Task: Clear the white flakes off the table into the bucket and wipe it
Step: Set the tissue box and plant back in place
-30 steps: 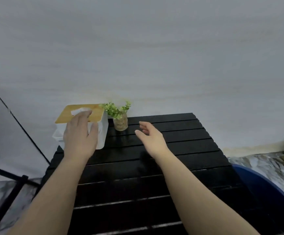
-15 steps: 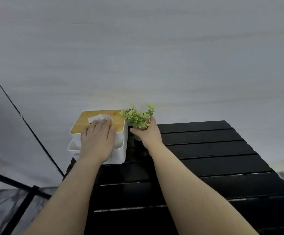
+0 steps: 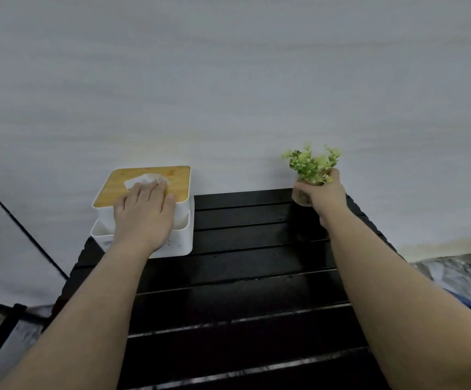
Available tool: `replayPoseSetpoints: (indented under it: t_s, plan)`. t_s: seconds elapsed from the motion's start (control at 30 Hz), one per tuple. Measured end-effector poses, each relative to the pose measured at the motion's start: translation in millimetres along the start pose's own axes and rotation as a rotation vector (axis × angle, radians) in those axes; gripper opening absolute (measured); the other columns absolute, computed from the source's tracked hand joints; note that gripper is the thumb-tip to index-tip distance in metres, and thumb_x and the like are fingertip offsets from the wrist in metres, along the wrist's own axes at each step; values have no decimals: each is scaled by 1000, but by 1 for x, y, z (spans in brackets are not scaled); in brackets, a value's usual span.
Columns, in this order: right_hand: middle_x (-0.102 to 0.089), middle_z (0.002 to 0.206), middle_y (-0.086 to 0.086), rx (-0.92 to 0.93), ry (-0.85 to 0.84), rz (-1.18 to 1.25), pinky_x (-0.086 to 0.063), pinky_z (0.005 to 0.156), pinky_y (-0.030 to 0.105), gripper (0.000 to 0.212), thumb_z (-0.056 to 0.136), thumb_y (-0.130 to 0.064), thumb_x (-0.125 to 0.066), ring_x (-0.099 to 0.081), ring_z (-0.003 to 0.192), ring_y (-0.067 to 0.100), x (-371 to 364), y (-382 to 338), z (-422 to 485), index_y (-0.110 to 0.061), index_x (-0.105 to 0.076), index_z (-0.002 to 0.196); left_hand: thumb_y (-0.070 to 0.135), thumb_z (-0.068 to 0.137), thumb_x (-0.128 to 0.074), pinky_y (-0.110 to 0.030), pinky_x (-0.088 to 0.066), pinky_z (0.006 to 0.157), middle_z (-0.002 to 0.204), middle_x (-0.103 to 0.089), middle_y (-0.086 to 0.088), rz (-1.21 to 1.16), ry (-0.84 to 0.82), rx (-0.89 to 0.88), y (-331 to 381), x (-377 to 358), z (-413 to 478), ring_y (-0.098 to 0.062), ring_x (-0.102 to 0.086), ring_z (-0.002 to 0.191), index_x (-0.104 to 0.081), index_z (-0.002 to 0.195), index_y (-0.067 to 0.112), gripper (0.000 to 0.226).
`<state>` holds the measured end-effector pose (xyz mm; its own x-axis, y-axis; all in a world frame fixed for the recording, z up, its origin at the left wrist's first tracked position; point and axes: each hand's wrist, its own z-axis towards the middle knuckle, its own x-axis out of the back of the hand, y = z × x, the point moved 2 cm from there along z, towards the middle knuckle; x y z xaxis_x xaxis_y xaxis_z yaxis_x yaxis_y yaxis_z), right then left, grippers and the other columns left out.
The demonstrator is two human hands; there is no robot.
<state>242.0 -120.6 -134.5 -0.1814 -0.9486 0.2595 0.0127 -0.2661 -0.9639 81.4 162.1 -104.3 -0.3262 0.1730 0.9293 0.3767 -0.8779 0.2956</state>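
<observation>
The black slatted table (image 3: pixel 242 291) shows no white flakes. At its far left corner stands a white tissue box with a wooden lid (image 3: pixel 178 181). My left hand (image 3: pixel 144 215) lies palm down on the box, fingertips closed on the white tissue (image 3: pixel 138 180) sticking out of the lid slot. My right hand (image 3: pixel 323 192) grips a small potted green plant (image 3: pixel 311 163) at the far right corner, at or just above the table. A blue bucket rim (image 3: pixel 463 301) peeks out past my right forearm.
A pale wall rises right behind the table. A black metal frame (image 3: pixel 14 313) stands at lower left. The marbled floor (image 3: pixel 459 274) shows to the right of the table.
My right hand closed on the plant beside the tissue box and carried it right to the far right corner. My left hand stayed on the box and slid forward onto the tissue.
</observation>
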Motion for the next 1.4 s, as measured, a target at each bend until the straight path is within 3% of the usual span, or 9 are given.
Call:
replayPoseSetpoints:
  t_s: [0.23,0.37,0.53,0.7,0.77,0.87,0.97,1.13,1.4]
  plan:
    - [-58,108,6,-50,28,-38,-48,79,35,63,71,-23,-78,-58,101,29,20,21,24,-17,-41,122,36,95,-20,-39,-5,114,154,-25,2,-6,1,3,-1,-1,0,-18,-13,143,-27,143,23,50]
    - [-58,121,7,-59,61,33,-49,92,43,79,63,-25,-82,-56,109,26,18,21,12,-20,-39,129,36,95,-20,-40,-5,114,153,-26,0,-8,20,-2,-1,-2,-1,-19,-14,143,-28,142,22,50]
    - [-42,134,14,32,218,-267,-42,96,47,60,78,-15,-65,-43,120,33,-10,-4,-49,-9,-39,132,36,95,-19,-40,-5,114,154,-24,1,-8,6,9,-3,-1,0,-18,-12,143,-26,143,22,51]
    - [-45,134,4,111,-255,-87,-40,87,31,46,89,-26,-55,-47,108,17,-89,-52,-120,-20,-42,132,33,97,-21,-37,-16,110,148,-35,-2,-223,52,-21,-1,13,-2,-16,-23,139,-44,130,20,42]
    - [-42,141,1,87,-509,55,-36,91,27,50,91,-33,-53,-44,119,15,-117,-70,-141,-25,-38,137,35,95,-23,-37,-22,109,143,-43,-4,-349,161,-10,-10,26,-2,-19,-31,136,-50,124,18,43]
    - [-26,152,-2,127,-650,75,-29,104,30,59,91,-39,-52,-29,135,16,-146,-78,-163,-27,-27,144,36,93,-24,-42,-22,111,144,-41,-5,-254,217,88,-43,35,2,-22,-33,135,-46,131,23,45]
    - [-14,154,-4,108,-649,53,-32,97,32,61,89,-43,-51,-26,136,19,-158,-75,-175,-35,-23,143,44,88,-26,-42,-18,115,150,-30,-7,-404,74,202,-71,26,1,-22,-24,140,-37,137,23,54]
    - [-34,142,-8,43,-572,145,-36,89,28,57,87,-43,-55,-39,124,14,-145,-77,-172,-31,-33,138,35,95,-33,-39,-20,116,151,-29,-1,-806,-33,242,-66,13,-6,-18,-28,138,-28,142,22,49]
    - [-46,124,-10,64,-424,164,-42,94,31,42,83,-39,-61,-44,109,7,-58,-57,-116,-30,-48,122,50,87,-36,-44,-29,112,151,-30,3,-926,-108,126,30,-16,-3,-16,-33,134,-32,139,30,57]
